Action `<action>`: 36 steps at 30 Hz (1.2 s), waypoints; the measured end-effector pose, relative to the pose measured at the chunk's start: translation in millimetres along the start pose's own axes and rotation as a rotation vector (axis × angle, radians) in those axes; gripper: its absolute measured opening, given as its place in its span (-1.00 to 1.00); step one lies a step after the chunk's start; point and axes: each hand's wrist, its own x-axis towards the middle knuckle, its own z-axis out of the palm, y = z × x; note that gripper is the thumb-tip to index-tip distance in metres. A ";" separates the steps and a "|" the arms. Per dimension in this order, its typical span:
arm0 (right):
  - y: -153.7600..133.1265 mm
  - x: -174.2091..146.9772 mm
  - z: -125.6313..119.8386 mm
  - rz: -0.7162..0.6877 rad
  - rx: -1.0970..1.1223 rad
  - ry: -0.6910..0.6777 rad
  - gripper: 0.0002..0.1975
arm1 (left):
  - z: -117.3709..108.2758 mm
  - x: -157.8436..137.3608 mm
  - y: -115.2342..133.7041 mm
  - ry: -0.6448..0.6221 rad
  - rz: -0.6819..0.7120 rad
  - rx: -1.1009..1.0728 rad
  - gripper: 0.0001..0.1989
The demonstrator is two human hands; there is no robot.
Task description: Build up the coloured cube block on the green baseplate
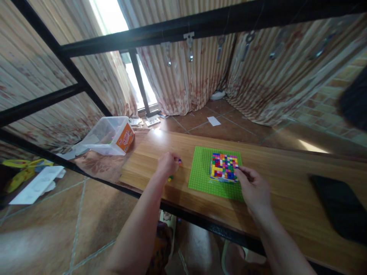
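Note:
A block of small multicoloured toy bricks (224,165) stands on a green studded baseplate (199,173). My right hand (255,188) is at the block's right edge, thumb and forefinger pinched together on a small toy brick mostly hidden by the fingertips. To the left of the baseplate, my left hand (168,165) rests low over the tabletop with its fingers curled closed. Small loose bricks (179,162) show at its fingertips; whether they are gripped is unclear. A green and yellow brick (170,178) lies just below that hand.
The wooden table (281,168) bears a dark phone-like slab (340,206) at the right. A clear plastic box (107,133) with an orange label sits beyond the left end. Black metal bars (172,34) cross above, with curtains behind. White packaging (37,185) is at far left.

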 end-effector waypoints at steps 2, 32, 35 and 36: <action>-1.5 0.0 -0.3 0.008 0.000 -0.006 -0.55 | -2.9 0.3 -5.4 -0.032 0.038 -0.045 -0.82; -6.0 1.1 0.0 0.034 0.031 -0.043 -0.59 | -18.6 -14.2 -10.4 -0.082 0.136 0.324 -0.60; -6.9 0.8 0.4 0.041 0.046 -0.043 -0.60 | -19.1 -14.1 -7.3 -0.084 0.146 0.327 -0.61; -7.1 0.8 0.6 0.041 0.051 -0.042 -0.60 | -19.9 -14.1 -6.4 -0.080 0.151 0.327 -0.61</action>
